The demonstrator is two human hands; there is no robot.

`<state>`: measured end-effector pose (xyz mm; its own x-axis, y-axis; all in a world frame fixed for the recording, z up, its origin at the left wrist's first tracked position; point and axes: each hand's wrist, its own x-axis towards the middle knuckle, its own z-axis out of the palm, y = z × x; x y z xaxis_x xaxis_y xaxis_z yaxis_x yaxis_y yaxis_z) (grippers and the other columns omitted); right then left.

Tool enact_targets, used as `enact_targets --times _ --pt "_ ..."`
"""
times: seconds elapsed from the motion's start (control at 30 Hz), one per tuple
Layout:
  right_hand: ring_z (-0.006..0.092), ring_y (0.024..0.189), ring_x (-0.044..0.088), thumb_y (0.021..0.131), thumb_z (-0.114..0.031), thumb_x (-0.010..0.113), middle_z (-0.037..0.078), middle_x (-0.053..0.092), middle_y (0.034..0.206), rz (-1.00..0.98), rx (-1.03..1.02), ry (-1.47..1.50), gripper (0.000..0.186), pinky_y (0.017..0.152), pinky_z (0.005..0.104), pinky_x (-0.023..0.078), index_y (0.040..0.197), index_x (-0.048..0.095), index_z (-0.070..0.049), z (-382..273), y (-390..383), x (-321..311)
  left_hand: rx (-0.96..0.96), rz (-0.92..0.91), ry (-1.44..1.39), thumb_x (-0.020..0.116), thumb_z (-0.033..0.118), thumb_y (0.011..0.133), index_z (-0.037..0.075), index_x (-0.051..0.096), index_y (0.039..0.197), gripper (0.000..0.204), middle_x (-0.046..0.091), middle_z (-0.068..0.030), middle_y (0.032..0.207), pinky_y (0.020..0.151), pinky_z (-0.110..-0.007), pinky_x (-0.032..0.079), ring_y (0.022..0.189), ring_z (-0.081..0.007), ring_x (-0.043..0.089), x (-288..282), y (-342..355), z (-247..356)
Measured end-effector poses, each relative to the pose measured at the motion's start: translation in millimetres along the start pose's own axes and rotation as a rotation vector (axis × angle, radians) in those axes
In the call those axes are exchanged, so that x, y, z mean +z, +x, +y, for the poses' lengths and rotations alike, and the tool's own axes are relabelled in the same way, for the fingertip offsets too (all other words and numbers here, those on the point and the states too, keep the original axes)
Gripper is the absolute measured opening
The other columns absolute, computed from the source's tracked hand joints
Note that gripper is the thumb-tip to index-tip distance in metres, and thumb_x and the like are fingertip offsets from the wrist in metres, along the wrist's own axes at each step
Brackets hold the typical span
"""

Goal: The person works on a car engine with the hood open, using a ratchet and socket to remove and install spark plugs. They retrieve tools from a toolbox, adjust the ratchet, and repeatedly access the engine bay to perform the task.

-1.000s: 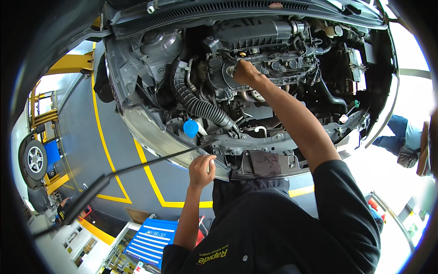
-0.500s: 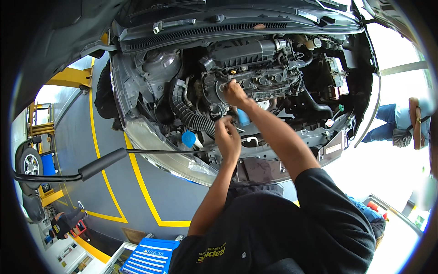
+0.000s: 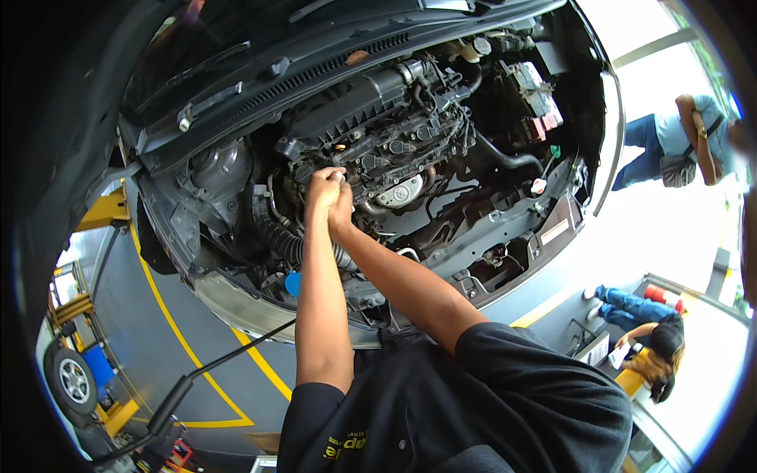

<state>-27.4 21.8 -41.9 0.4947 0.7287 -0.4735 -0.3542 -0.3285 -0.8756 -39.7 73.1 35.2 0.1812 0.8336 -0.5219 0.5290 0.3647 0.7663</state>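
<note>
Both bare forearms rise from the lower edge and meet over the open engine bay of the car (image 3: 236,307). The left hand (image 3: 319,189) and the right hand (image 3: 343,206) are pressed side by side, fingers curled, at the front left of the dark, grimy engine block (image 3: 394,142). The fingertips (image 3: 337,176) seem to pinch a small pale part at the top of the engine, though it is too small to say what it is or which hand holds it. The engine is black and grey metal with a ribbed plastic cover (image 3: 347,106), hoses and cables across it, and a silvery heat shield (image 3: 398,191) just right of the hands. A black corrugated rubber intake hose (image 3: 276,232) curves below the left wrist, and a round blue cap (image 3: 292,282) sits near the front edge beside the left forearm.

Half a second ago the left hand was lower, apart from the right and nearer the front of the bay; a second ago it rested down at the bumper edge. It has since come up to join the right hand, which has stayed on much the same spot on the engine.
</note>
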Motion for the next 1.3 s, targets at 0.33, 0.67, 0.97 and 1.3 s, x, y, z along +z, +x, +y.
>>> enact_targets --times 0.33,0.67,0.97,1.3 --pt "0.0410 0.102 0.073 0.096 -0.011 0.056 0.032 0.071 0.112 -1.092 -0.615 -1.275 0.032 0.082 0.0469 0.060 0.116 0.061 0.013 -127 75 -90 0.125 0.110 0.007 0.044 0.027 0.113 -0.001 0.067 0.126 0.038 0.075 -0.0192 0.112 0.091 -0.041 0.052 0.102 -0.0257 0.071 15 0 -22" --pt "0.0476 0.104 0.068 0.093 -0.041 0.075 0.033 0.068 0.110 0.048 -0.030 -0.186 0.055 0.084 0.0489 0.053 0.115 0.054 0.005 -23 -30 -24 0.158 -0.047 0.152 0.055 0.019 0.108 0.003 0.076 0.114 0.027 0.077 -0.0152 0.107 0.091 -0.038 0.053 0.097 -0.0243 0.072 -3 -9 10" --pt "0.0401 0.088 0.074 0.095 -0.008 0.057 0.024 0.075 0.096 -1.129 -0.701 -1.448 0.051 0.074 0.0465 0.060 0.142 0.046 0.011 -131 74 -108 0.317 0.132 0.064 0.053 0.027 0.111 0.005 0.069 0.119 0.028 0.075 -0.0178 0.110 0.091 -0.042 0.053 0.102 -0.0289 0.072 8 -21 -10" --pt "0.0549 0.102 0.068 0.095 -0.034 0.068 0.040 0.068 0.106 -0.324 0.033 -0.605 0.066 0.088 0.0569 0.055 0.133 0.041 0.013 -37 -62 -41 0.151 0.112 0.200 0.058 0.026 0.107 0.008 0.070 0.112 0.022 0.075 -0.0125 0.102 0.085 -0.042 0.053 0.094 -0.0292 0.071 2 13 -5"
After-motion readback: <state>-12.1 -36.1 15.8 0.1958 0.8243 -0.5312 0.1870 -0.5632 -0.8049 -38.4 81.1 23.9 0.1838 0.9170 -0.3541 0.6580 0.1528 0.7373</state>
